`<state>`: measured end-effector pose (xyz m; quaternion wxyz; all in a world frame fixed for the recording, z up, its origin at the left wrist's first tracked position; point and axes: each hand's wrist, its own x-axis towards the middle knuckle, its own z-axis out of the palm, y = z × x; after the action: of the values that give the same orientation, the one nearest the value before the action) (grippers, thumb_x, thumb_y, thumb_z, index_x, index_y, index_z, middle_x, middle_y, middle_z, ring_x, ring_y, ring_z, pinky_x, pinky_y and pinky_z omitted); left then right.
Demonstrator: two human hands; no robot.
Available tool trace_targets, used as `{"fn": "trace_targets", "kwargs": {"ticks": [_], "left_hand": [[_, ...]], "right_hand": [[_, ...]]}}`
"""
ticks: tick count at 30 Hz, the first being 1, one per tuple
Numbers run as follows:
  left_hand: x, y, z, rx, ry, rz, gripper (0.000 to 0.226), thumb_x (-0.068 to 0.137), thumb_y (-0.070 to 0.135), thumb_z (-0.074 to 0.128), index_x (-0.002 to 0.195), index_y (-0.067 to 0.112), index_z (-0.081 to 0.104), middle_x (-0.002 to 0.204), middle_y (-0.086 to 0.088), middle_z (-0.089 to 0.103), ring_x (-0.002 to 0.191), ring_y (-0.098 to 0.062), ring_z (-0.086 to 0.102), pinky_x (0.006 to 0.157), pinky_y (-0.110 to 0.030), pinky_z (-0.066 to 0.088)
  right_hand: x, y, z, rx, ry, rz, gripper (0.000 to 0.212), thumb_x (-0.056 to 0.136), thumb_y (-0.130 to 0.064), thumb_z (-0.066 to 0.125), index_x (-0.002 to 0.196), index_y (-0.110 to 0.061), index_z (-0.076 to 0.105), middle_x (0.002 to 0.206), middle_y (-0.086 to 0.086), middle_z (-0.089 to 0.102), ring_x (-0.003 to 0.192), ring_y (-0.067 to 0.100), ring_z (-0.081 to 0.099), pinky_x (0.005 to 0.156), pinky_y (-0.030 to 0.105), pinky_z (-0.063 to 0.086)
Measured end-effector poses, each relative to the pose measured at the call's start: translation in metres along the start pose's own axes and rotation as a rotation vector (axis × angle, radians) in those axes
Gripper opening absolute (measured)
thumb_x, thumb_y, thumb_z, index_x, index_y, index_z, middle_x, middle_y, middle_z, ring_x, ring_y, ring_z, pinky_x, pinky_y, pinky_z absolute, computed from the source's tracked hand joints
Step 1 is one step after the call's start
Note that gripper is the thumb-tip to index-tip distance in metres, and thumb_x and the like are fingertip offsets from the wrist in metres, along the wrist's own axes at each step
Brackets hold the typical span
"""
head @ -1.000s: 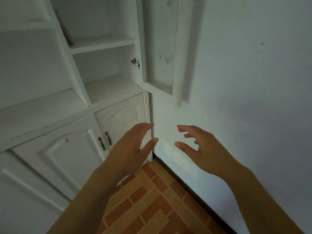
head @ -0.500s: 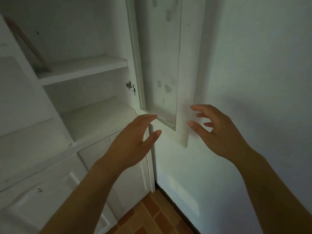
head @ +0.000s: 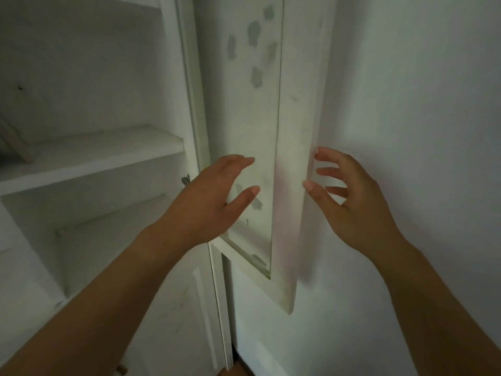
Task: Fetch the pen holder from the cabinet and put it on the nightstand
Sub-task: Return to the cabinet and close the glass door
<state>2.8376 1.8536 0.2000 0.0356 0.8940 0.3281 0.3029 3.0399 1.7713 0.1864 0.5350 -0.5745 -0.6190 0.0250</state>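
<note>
A white cabinet (head: 103,156) with bare shelves fills the left of the head view. Its glass-panelled door (head: 294,158) stands swung wide, nearly flat against the wall on the right. My left hand (head: 211,202) is raised in front of the door's glass pane, fingers apart and holding nothing. My right hand (head: 349,202) is at the door's outer edge, fingers spread, its fingertips at or just touching the frame. No pen holder shows on the visible shelves.
A white wall (head: 420,131) runs along the right, right behind the open door. A lower cabinet door (head: 173,321) sits below the shelves. A thin wooden strip (head: 13,139) leans at the far left of the upper shelf. A hinge (head: 186,179) shows on the frame.
The view has tilted up from the floor and lower doors to the shelves. Both hands have risen to the open glass door, the right one reaching its outer edge.
</note>
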Motion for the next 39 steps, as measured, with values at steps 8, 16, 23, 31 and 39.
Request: {"fn": "trace_targets", "kwargs": {"ticks": [8,16,23,31,39], "left_hand": [[0.061,0.01,-0.036,-0.012,0.142,0.103,0.055,0.089,0.049,0.039,0.139,0.03,0.029,0.147,0.007,0.032,0.131,-0.011,0.034,0.102,-0.023,0.027],[0.106,0.027,-0.075,-0.029,0.258,0.192,0.055,0.09,0.044,0.043,0.14,0.028,0.028,0.146,0.008,0.033,0.126,-0.002,0.033,0.094,-0.013,0.023],[0.129,0.039,-0.107,-0.031,0.348,0.156,0.056,0.09,0.046,0.041,0.141,0.033,0.022,0.149,0.009,0.027,0.13,-0.007,0.031,0.096,-0.019,0.024],[0.164,0.071,-0.121,-0.062,0.425,0.155,0.062,0.089,0.049,0.04,0.144,0.033,0.016,0.153,0.008,0.019,0.137,-0.013,0.025,0.111,-0.037,0.026],[0.186,0.087,-0.123,-0.08,0.494,0.122,0.071,0.084,0.061,0.033,0.145,0.036,0.005,0.156,0.01,0.005,0.142,-0.018,0.014,0.112,-0.05,0.023]], "right_hand": [[0.04,-0.023,-0.006,0.065,0.06,-0.049,0.064,0.077,-0.047,0.055,0.135,-0.03,0.036,0.13,-0.014,0.049,0.111,-0.001,0.05,0.091,0.025,0.048],[0.071,-0.044,-0.02,0.129,0.068,-0.128,0.065,0.076,-0.046,0.055,0.137,-0.034,0.033,0.131,-0.015,0.049,0.11,-0.001,0.052,0.091,0.024,0.05],[0.085,-0.044,-0.032,0.228,0.045,-0.156,0.055,0.073,-0.045,0.055,0.124,-0.045,0.035,0.122,-0.024,0.049,0.106,-0.011,0.049,0.079,0.004,0.045],[0.1,-0.043,-0.042,0.257,0.045,-0.198,0.059,0.073,-0.044,0.057,0.129,-0.042,0.036,0.126,-0.023,0.05,0.108,-0.005,0.053,0.081,0.009,0.048],[0.106,-0.039,-0.038,0.331,-0.003,-0.227,0.056,0.077,-0.04,0.056,0.131,-0.039,0.041,0.121,-0.026,0.054,0.107,-0.004,0.055,0.079,0.016,0.052]]}}
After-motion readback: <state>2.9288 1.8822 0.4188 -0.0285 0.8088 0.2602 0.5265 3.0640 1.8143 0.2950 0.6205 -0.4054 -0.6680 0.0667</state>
